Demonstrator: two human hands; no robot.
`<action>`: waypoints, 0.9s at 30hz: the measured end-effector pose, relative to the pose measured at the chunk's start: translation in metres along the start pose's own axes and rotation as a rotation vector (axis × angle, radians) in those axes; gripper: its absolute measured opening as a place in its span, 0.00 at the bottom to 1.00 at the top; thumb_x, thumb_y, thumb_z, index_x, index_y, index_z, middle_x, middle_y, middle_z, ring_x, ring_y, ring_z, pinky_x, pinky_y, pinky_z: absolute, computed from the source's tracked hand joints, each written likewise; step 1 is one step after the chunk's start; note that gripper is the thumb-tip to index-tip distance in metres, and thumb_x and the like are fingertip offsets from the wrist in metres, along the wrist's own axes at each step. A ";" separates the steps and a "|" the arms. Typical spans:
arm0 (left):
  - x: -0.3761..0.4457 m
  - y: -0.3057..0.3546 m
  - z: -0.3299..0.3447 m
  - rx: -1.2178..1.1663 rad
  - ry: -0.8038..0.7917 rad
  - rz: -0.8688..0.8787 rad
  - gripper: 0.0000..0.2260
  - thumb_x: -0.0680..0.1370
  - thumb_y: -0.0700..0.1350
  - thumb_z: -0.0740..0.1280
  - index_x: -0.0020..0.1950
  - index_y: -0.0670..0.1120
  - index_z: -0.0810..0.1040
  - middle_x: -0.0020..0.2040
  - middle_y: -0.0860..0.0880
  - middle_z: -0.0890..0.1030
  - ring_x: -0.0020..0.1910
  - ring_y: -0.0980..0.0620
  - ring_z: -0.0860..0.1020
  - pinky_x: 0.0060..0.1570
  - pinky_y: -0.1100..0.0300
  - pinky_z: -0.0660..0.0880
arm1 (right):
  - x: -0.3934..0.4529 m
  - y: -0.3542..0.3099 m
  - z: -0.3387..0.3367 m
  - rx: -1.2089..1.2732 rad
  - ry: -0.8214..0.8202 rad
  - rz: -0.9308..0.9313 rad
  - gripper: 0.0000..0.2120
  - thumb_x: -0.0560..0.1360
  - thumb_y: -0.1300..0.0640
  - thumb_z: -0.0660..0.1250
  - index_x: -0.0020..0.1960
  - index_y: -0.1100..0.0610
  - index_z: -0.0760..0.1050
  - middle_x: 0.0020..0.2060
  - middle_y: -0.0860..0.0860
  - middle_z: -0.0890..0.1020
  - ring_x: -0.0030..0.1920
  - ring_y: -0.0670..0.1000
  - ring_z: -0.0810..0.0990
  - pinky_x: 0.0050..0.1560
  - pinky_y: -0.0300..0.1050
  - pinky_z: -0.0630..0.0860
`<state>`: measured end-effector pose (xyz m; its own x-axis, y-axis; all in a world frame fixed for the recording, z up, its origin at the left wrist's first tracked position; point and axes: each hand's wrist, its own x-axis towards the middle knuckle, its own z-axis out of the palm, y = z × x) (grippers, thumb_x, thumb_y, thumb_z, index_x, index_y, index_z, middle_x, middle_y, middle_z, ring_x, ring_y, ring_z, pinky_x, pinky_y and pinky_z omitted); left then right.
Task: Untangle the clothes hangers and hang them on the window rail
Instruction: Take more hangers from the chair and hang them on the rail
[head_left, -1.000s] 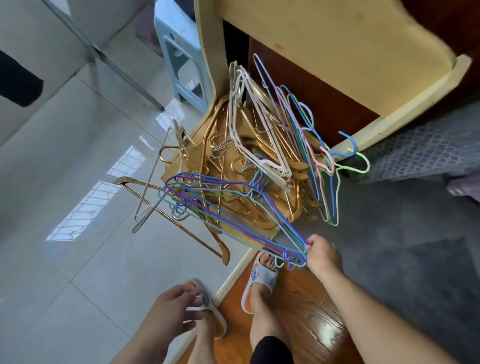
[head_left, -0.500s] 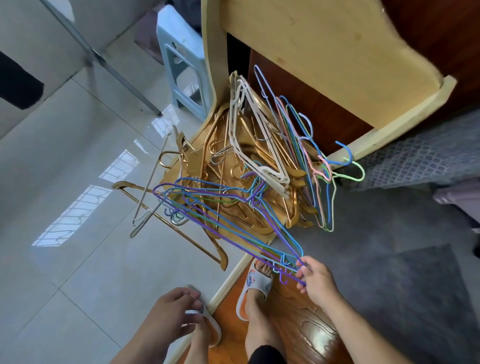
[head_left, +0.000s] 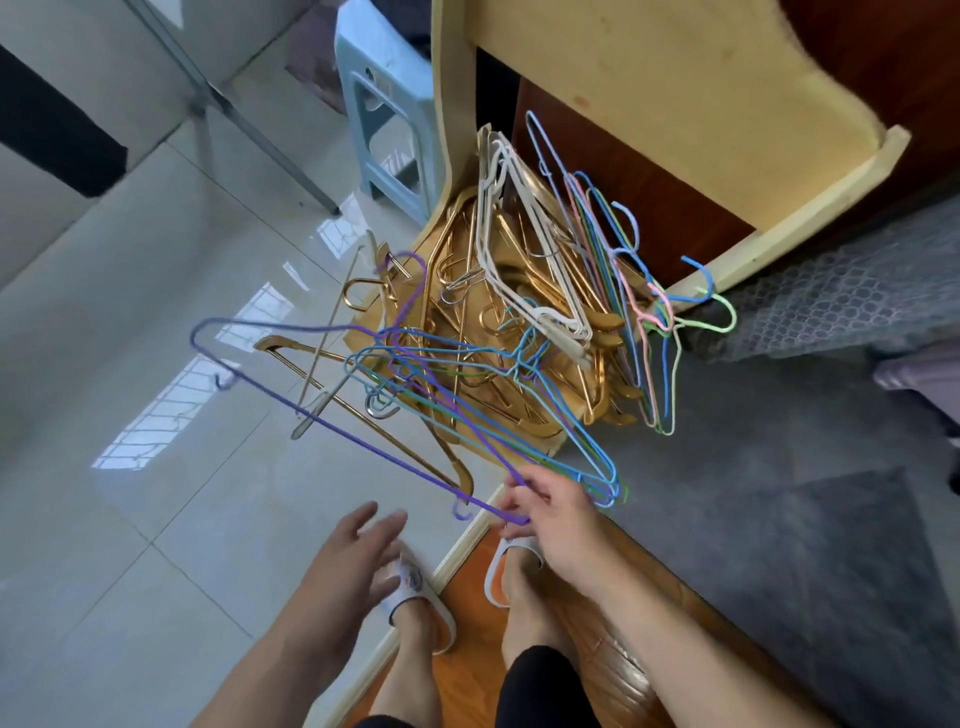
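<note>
A tangled heap of hangers lies on the floor against a cream furniture panel: gold hangers (head_left: 524, 374), white hangers (head_left: 535, 291) and thin pastel wire hangers (head_left: 639, 291). A bunch of blue and purple wire hangers (head_left: 467, 384) sticks out toward me. My right hand (head_left: 558, 512) pinches the near corner of a purple wire hanger (head_left: 322, 415), which swings out to the left over the tiles. My left hand (head_left: 353, 561) hovers below it with fingers spread, holding nothing. No window rail is in view.
A light blue plastic stool (head_left: 384, 119) stands behind the heap. The cream panel (head_left: 675, 104) and dark wood rise at the back right. Grey carpet (head_left: 779, 519) covers the right side, glossy tiles (head_left: 130, 467) the left. My sandalled feet (head_left: 514, 571) stand on a wooden threshold.
My right hand has pulled a purple hanger partly free of the bunch, swinging it left. My left hand rose from beside my foot and opened its fingers.
</note>
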<state>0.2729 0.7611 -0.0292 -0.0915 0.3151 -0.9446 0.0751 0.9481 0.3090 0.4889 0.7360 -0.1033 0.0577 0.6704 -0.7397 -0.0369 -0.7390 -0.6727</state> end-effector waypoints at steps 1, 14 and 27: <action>-0.002 0.003 -0.002 -0.076 -0.010 0.026 0.32 0.76 0.55 0.72 0.78 0.51 0.66 0.70 0.46 0.75 0.69 0.44 0.75 0.69 0.42 0.73 | -0.006 -0.010 0.017 -0.001 -0.037 -0.048 0.09 0.83 0.67 0.59 0.54 0.59 0.77 0.44 0.54 0.81 0.41 0.51 0.86 0.42 0.45 0.83; 0.023 0.001 -0.018 -0.375 0.274 0.121 0.16 0.79 0.33 0.66 0.65 0.43 0.71 0.47 0.45 0.73 0.42 0.49 0.75 0.55 0.48 0.80 | 0.020 0.029 0.020 -0.484 0.210 -0.280 0.11 0.81 0.60 0.62 0.58 0.52 0.80 0.53 0.44 0.79 0.54 0.46 0.78 0.53 0.44 0.78; 0.019 -0.033 -0.064 -0.306 0.440 0.115 0.07 0.80 0.35 0.67 0.56 0.43 0.73 0.53 0.42 0.75 0.50 0.47 0.76 0.63 0.47 0.75 | 0.115 0.069 -0.095 -1.273 0.491 0.082 0.11 0.81 0.62 0.62 0.60 0.55 0.78 0.56 0.55 0.83 0.56 0.59 0.79 0.50 0.48 0.75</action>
<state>0.2048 0.7381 -0.0506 -0.5111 0.3432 -0.7881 -0.1776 0.8549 0.4875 0.5880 0.7559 -0.2329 0.4545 0.7272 -0.5144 0.8627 -0.5031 0.0510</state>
